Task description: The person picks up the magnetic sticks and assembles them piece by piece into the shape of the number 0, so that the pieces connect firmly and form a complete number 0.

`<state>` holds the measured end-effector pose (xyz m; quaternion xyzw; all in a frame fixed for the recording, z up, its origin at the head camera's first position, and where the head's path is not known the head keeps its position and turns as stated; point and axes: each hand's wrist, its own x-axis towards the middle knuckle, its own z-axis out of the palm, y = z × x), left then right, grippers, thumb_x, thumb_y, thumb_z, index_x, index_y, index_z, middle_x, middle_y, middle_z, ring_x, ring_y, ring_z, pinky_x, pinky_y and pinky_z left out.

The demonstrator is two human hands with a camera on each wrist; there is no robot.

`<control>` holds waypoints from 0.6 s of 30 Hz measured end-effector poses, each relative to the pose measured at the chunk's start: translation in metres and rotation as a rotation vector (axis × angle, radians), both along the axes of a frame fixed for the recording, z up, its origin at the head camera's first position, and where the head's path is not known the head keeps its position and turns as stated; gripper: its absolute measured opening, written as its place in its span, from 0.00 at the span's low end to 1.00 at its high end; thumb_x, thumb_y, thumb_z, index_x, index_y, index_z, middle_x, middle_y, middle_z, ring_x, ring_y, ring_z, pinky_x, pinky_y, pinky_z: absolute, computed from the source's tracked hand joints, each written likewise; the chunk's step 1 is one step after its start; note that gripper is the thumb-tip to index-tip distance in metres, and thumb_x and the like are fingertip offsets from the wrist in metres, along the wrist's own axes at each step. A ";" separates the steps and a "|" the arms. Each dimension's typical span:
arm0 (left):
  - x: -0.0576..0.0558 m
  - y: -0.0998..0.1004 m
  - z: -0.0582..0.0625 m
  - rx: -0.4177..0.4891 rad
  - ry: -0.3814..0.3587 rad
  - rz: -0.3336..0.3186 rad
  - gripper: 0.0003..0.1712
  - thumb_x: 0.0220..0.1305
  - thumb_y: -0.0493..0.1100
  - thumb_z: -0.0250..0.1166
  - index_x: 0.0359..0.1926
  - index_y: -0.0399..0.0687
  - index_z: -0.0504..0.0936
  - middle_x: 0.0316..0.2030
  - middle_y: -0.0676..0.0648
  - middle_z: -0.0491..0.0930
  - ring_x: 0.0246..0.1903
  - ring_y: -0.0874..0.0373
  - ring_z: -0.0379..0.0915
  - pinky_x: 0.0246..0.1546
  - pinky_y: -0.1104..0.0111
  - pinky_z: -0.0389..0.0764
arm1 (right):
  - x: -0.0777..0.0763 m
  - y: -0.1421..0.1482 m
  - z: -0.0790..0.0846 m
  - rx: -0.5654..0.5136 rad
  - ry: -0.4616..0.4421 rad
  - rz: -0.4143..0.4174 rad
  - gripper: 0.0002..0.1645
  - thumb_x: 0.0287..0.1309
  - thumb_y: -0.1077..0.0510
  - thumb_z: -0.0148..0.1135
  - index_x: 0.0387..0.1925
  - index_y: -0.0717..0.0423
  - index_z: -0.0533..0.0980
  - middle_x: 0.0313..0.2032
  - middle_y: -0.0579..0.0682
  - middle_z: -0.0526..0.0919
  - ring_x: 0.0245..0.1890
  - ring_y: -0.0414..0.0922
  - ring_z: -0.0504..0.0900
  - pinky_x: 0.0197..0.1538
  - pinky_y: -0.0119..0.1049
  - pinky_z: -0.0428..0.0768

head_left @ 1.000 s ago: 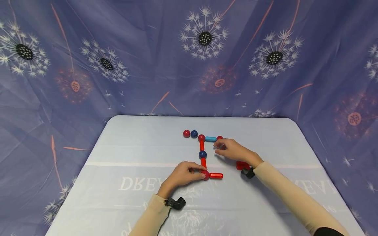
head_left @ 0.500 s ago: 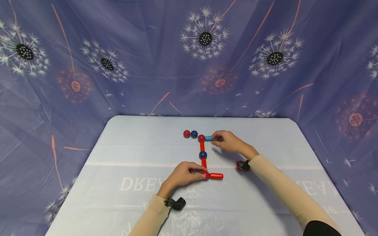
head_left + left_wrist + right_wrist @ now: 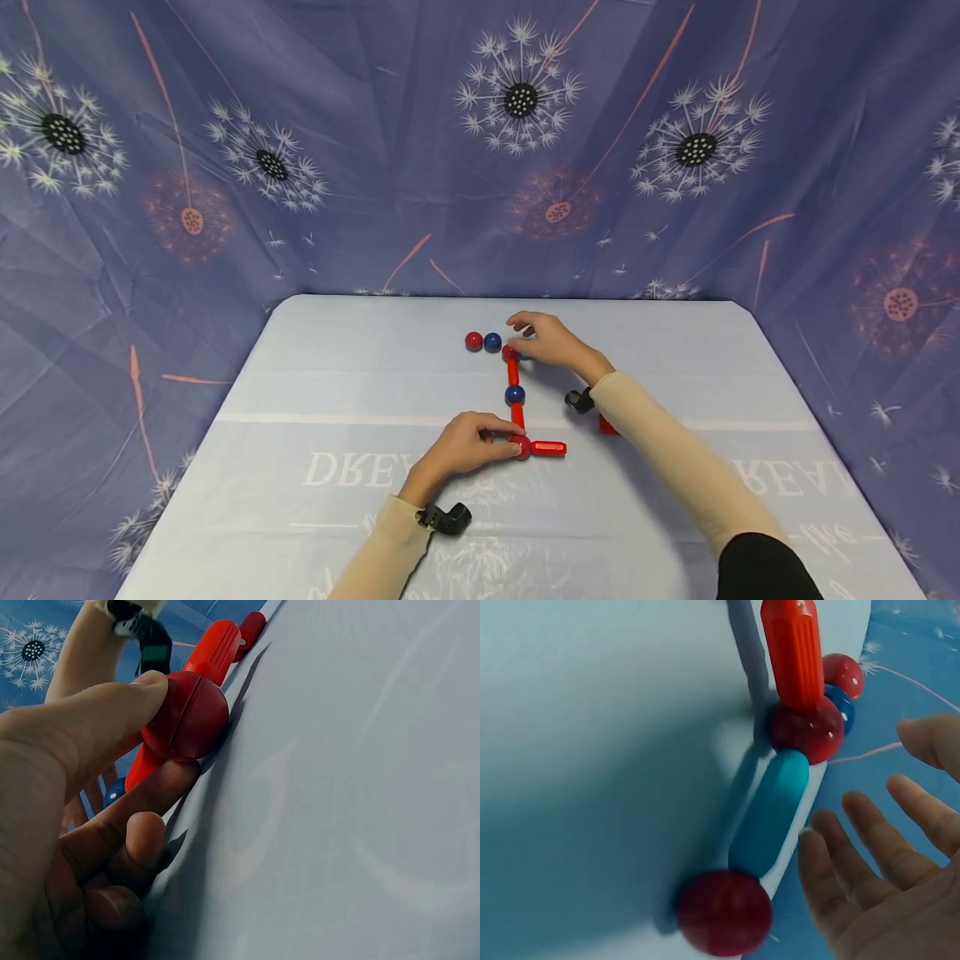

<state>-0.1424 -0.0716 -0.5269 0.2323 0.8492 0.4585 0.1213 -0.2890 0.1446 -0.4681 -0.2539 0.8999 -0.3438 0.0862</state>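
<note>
In the head view, my left hand (image 3: 467, 442) pinches a red ball (image 3: 187, 716) at the near end of a chain of balls and sticks. A red stick (image 3: 549, 448) points right from that ball. Farther back come another red stick (image 3: 517, 414), a dark blue ball (image 3: 514, 395) and a third red stick (image 3: 513, 372). The far red ball (image 3: 806, 729) joins a light blue stick (image 3: 771, 814), which ends at another red ball (image 3: 724, 911). Above this far end hovers my right hand (image 3: 551, 337), fingers spread and holding nothing. It partly hides the light blue stick in the head view.
A loose red ball (image 3: 474, 342) and a dark blue ball (image 3: 492, 342) sit side by side left of the chain's far end. Under the right forearm, a red piece (image 3: 607, 425) is mostly hidden. A patterned curtain (image 3: 390, 167) hangs behind the white table (image 3: 337, 367).
My right hand has moved left and slightly away from me, from the far right red ball across the light blue stick. My left hand stays on its red ball.
</note>
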 end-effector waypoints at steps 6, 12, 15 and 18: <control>0.000 0.000 0.000 -0.005 0.005 0.002 0.12 0.61 0.54 0.75 0.46 0.68 0.92 0.30 0.64 0.83 0.21 0.69 0.67 0.24 0.74 0.69 | -0.009 -0.016 -0.009 -0.011 -0.028 -0.029 0.28 0.67 0.53 0.65 0.64 0.62 0.75 0.58 0.63 0.82 0.57 0.58 0.83 0.60 0.52 0.81; -0.001 0.000 -0.001 0.004 0.000 0.002 0.12 0.61 0.54 0.76 0.46 0.68 0.91 0.31 0.64 0.83 0.21 0.69 0.67 0.24 0.75 0.69 | -0.011 -0.021 -0.018 -0.023 -0.061 -0.039 0.26 0.68 0.55 0.66 0.62 0.63 0.77 0.53 0.62 0.84 0.55 0.56 0.84 0.58 0.50 0.82; 0.000 0.000 -0.001 0.006 -0.002 0.003 0.12 0.61 0.54 0.76 0.46 0.69 0.91 0.32 0.65 0.84 0.21 0.69 0.67 0.24 0.75 0.69 | -0.012 -0.022 -0.022 -0.025 -0.063 -0.045 0.25 0.68 0.55 0.66 0.62 0.63 0.77 0.52 0.61 0.85 0.53 0.55 0.85 0.57 0.49 0.83; -0.001 0.000 -0.001 0.008 -0.004 0.002 0.12 0.61 0.55 0.75 0.46 0.69 0.91 0.32 0.64 0.84 0.21 0.69 0.67 0.24 0.75 0.69 | -0.014 -0.023 -0.024 -0.024 -0.066 -0.051 0.26 0.68 0.54 0.66 0.62 0.62 0.77 0.51 0.59 0.85 0.52 0.53 0.85 0.56 0.48 0.83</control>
